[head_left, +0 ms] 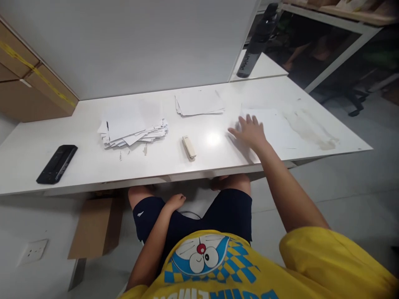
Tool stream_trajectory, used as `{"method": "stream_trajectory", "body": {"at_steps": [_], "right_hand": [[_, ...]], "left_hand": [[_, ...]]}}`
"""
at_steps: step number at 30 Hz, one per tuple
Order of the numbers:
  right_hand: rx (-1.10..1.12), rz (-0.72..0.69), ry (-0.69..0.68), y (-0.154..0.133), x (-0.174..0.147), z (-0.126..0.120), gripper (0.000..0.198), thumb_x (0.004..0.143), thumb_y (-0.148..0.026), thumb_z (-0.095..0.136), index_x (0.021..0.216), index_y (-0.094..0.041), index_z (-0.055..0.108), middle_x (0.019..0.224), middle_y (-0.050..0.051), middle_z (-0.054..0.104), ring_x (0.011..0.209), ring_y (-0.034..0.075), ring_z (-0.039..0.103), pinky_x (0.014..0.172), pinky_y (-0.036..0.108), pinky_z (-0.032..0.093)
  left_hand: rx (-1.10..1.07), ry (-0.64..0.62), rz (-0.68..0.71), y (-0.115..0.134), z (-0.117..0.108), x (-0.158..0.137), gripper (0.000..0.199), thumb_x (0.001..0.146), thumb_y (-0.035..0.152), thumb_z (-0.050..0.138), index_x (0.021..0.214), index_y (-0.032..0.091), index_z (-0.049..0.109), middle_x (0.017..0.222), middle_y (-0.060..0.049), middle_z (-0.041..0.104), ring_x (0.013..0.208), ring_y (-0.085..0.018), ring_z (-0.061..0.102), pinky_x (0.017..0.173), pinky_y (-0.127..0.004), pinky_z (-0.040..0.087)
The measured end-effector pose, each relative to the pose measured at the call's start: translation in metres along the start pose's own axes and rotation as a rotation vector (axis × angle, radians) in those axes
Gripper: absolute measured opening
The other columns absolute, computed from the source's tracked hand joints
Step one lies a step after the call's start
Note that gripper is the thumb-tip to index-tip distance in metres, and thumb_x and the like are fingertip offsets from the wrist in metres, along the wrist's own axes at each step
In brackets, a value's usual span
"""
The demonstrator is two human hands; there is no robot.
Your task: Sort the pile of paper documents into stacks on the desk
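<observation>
My right hand point(251, 133) is over the left edge of a white sheet of paper point(274, 124) on the right of the table, its fingers spread and holding nothing. Whether it touches the sheet I cannot tell. Down at my lap, above the dark shorts, my left hand point(176, 202) is loosely closed, with nothing visible in it. A cream stapler point(188, 148) lies near the table's front edge, left of my right hand. Behind it rests a small stack of paper point(199, 103). Further left sits a thicker, untidy pile of paper point(131, 126).
The white table point(218, 155) backs onto a grey panel point(149, 45). A black handheld device point(57, 164) lies at the left. Cardboard boxes point(34, 91) stand at the far left, another box point(93, 226) below. A dark bottle point(254, 52) stands behind at right; a stain point(314, 131) marks the table.
</observation>
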State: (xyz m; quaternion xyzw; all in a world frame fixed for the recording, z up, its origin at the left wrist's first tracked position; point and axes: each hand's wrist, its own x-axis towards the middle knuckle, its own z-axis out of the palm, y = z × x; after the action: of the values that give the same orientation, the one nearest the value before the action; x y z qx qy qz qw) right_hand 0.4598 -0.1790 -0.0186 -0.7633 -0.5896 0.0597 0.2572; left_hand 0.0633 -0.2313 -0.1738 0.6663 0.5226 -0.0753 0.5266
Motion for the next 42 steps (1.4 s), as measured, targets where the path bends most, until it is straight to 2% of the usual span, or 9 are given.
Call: {"method": "stream_trajectory", "body": {"at_steps": [3, 8, 12, 16, 24, 27, 33, 37, 42], "right_hand": [[-0.071, 0.035, -0.025, 0.008, -0.066, -0.017, 0.068, 0.091, -0.055, 0.049, 0.149, -0.021, 0.042, 0.161, 0.015, 0.031, 0.148, 0.044, 0.02, 0.112, 0.073, 0.015], [0.082, -0.309, -0.169, -0.01, -0.137, -0.034, 0.055, 0.091, -0.043, 0.055, 0.144, -0.032, 0.048, 0.15, 0.007, 0.051, 0.143, 0.033, 0.039, 0.116, 0.061, 0.027], [0.343, -0.432, -0.124, -0.037, -0.167, -0.029, 0.048, 0.092, -0.024, 0.049, 0.139, -0.035, 0.055, 0.133, 0.003, 0.066, 0.132, 0.025, 0.055, 0.115, 0.053, 0.035], [0.604, -0.284, -0.107, -0.054, -0.187, -0.017, 0.042, 0.093, -0.021, 0.046, 0.131, -0.031, 0.063, 0.132, 0.004, 0.067, 0.127, 0.023, 0.059, 0.111, 0.047, 0.043], [0.793, 0.478, 0.562, -0.082, -0.209, 0.007, 0.06, 0.084, -0.038, 0.067, 0.141, -0.027, 0.049, 0.147, 0.01, 0.049, 0.14, 0.027, 0.042, 0.115, 0.05, 0.037], [1.147, 0.639, 0.452, -0.084, -0.227, 0.025, 0.056, 0.085, -0.04, 0.067, 0.137, -0.027, 0.051, 0.138, 0.009, 0.057, 0.127, 0.024, 0.054, 0.108, 0.044, 0.045], [1.198, 0.455, 0.503, -0.038, -0.212, 0.016, 0.041, 0.082, -0.032, 0.069, 0.122, -0.025, 0.061, 0.12, 0.007, 0.067, 0.114, 0.023, 0.063, 0.105, 0.046, 0.045], [0.891, 0.272, 0.779, -0.03, -0.158, -0.026, 0.043, 0.076, -0.033, 0.07, 0.116, -0.02, 0.064, 0.108, 0.008, 0.069, 0.109, 0.027, 0.064, 0.103, 0.05, 0.045], [0.735, 0.172, 0.783, -0.052, -0.114, -0.033, 0.035, 0.078, -0.04, 0.06, 0.107, -0.022, 0.059, 0.09, 0.007, 0.064, 0.096, 0.027, 0.064, 0.089, 0.044, 0.051]], "left_hand": [[-0.117, 0.003, 0.082, 0.012, 0.006, -0.004, 0.031, 0.088, 0.041, 0.061, 0.107, 0.019, 0.071, 0.113, -0.011, 0.073, 0.116, -0.028, 0.063, 0.104, -0.041, 0.044], [-0.423, -0.078, 0.271, 0.078, 0.049, -0.009, 0.044, 0.087, 0.046, 0.064, 0.125, 0.025, 0.063, 0.123, -0.009, 0.069, 0.117, -0.023, 0.063, 0.103, -0.037, 0.046], [-1.416, -0.225, 0.395, 0.161, 0.082, -0.017, 0.051, 0.08, 0.043, 0.074, 0.124, 0.02, 0.063, 0.124, -0.011, 0.068, 0.123, -0.028, 0.061, 0.106, -0.044, 0.044], [-1.73, -0.133, 0.26, 0.211, 0.087, -0.031, 0.044, 0.072, 0.042, 0.08, 0.105, 0.014, 0.07, 0.106, -0.011, 0.074, 0.112, -0.028, 0.066, 0.103, -0.039, 0.046], [-1.536, 0.314, 0.417, 0.206, 0.084, -0.044, 0.057, 0.067, 0.043, 0.086, 0.113, 0.016, 0.064, 0.113, -0.011, 0.073, 0.111, -0.026, 0.066, 0.102, -0.038, 0.047], [-1.405, 0.321, 0.455, 0.2, 0.089, -0.045, 0.056, 0.072, 0.048, 0.081, 0.113, 0.015, 0.064, 0.115, -0.012, 0.072, 0.113, -0.027, 0.065, 0.104, -0.04, 0.046], [-1.164, 0.215, 0.537, 0.2, 0.063, -0.063, 0.06, 0.068, 0.053, 0.082, 0.115, 0.019, 0.063, 0.116, -0.012, 0.071, 0.123, -0.031, 0.059, 0.112, -0.047, 0.041], [-1.052, 0.499, 0.713, 0.207, 0.009, -0.067, 0.073, 0.069, 0.058, 0.08, 0.127, 0.024, 0.051, 0.122, -0.011, 0.064, 0.121, -0.028, 0.059, 0.107, -0.044, 0.044], [-0.726, 0.653, 0.919, 0.199, -0.031, -0.051, 0.082, 0.072, 0.051, 0.078, 0.138, 0.023, 0.038, 0.13, -0.014, 0.056, 0.121, -0.026, 0.057, 0.105, -0.039, 0.044]]}}
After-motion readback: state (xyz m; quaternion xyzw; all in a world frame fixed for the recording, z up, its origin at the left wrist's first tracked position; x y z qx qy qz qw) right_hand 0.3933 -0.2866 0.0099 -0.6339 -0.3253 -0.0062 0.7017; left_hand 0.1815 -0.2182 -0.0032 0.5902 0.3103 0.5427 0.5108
